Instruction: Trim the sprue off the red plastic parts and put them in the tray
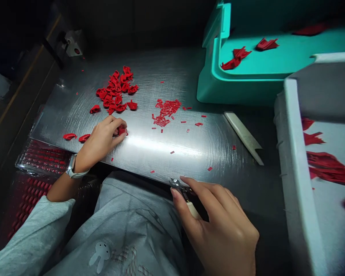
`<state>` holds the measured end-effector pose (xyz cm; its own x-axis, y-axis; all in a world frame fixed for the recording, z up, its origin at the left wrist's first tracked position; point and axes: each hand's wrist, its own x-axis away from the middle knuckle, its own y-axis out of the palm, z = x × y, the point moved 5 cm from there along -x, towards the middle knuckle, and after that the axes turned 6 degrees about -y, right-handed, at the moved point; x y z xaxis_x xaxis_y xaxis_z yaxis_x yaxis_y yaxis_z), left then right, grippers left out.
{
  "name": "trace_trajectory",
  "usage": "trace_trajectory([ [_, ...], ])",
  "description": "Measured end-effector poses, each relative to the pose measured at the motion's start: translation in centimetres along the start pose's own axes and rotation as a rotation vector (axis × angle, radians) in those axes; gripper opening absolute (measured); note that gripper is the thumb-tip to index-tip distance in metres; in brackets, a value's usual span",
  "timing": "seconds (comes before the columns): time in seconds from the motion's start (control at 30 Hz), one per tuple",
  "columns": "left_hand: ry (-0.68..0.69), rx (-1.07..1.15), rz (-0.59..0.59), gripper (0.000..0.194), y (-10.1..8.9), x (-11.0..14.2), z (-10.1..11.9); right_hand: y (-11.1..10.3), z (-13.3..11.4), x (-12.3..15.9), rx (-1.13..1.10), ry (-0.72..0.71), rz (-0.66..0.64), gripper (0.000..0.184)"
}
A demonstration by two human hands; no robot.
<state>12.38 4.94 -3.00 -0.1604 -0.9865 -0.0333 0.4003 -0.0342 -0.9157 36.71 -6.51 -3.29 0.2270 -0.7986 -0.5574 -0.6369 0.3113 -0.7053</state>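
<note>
My left hand point(104, 137) rests on the metal table with its fingers closed around a small red plastic part point(122, 131). Most of that part is hidden by the fingers. Just beyond the hand lies a heap of similar red plastic parts point(115, 90), and two more sit beside the wrist. My right hand point(218, 218), near the table's front edge, grips a pair of cutting pliers point(176, 184) with pale handles. Their metal jaws point up and left, apart from any red part. Small red chips point(166, 111) are piled mid-table, with several scattered singly.
A teal bin point(241, 86) holding red parts stands at the back right. In front of it is a white bin point(303, 184) with more red pieces. A pale notched strip point(243, 136) lies near both. Clear trays point(43, 159) of red parts are at lower left.
</note>
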Motion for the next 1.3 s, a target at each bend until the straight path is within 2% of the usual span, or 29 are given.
trace_trajectory([
  [0.1, 0.003, 0.022, -0.022, 0.024, -0.1, -0.7, -0.1, 0.0, -0.2, -0.1, -0.006, -0.014, -0.004, 0.016],
  [0.27, 0.008, 0.072, -0.062, 0.018, 0.2, -0.3, 0.2, -0.2, 0.0, 0.0, -0.055, -0.010, 0.024, 0.011],
  [0.47, 0.157, 0.066, -0.137, 0.039, 0.1, 1.0, 0.6, 0.0, 0.4, 0.0, -0.072, -0.005, 0.010, 0.011],
  [0.67, 0.233, 0.025, -0.225, 0.015, -1.2, 0.4, 1.0, 0.1, 0.0, -0.2, -0.129, 0.046, -0.011, 0.011],
  [0.77, 0.215, 0.247, -0.204, 0.006, -1.8, 0.4, 1.7, 0.4, -0.3, -0.5, -0.322, 0.143, -0.009, 0.010],
  [0.83, 0.146, 0.550, -0.217, 0.013, -1.4, 1.0, 2.3, 0.6, -0.6, -0.7, -0.401, 0.185, 0.013, 0.013],
  [0.93, -0.022, 1.064, -0.326, 0.036, 0.8, 2.8, 3.7, 0.7, -1.0, -0.8, -0.352, 0.188, 0.042, 0.017],
  [1.03, -0.143, 1.380, -0.449, 0.045, 3.3, 5.1, 5.6, 0.4, -1.2, -0.8, -0.227, 0.159, 0.062, 0.019],
  [1.1, -0.165, 1.473, -0.502, 0.043, 4.3, 6.3, 6.6, 0.0, -1.3, -0.7, -0.148, 0.120, 0.095, 0.021],
  [1.17, -0.160, 1.481, -0.507, 0.040, 4.6, 7.1, 7.2, -0.5, -1.5, -0.7, -0.093, 0.083, 0.105, 0.024],
  [1.3, -0.144, 1.372, -0.362, 0.035, 4.0, 7.4, 7.3, -1.0, -1.7, -0.8, -0.001, 0.043, 0.052, 0.026],
])
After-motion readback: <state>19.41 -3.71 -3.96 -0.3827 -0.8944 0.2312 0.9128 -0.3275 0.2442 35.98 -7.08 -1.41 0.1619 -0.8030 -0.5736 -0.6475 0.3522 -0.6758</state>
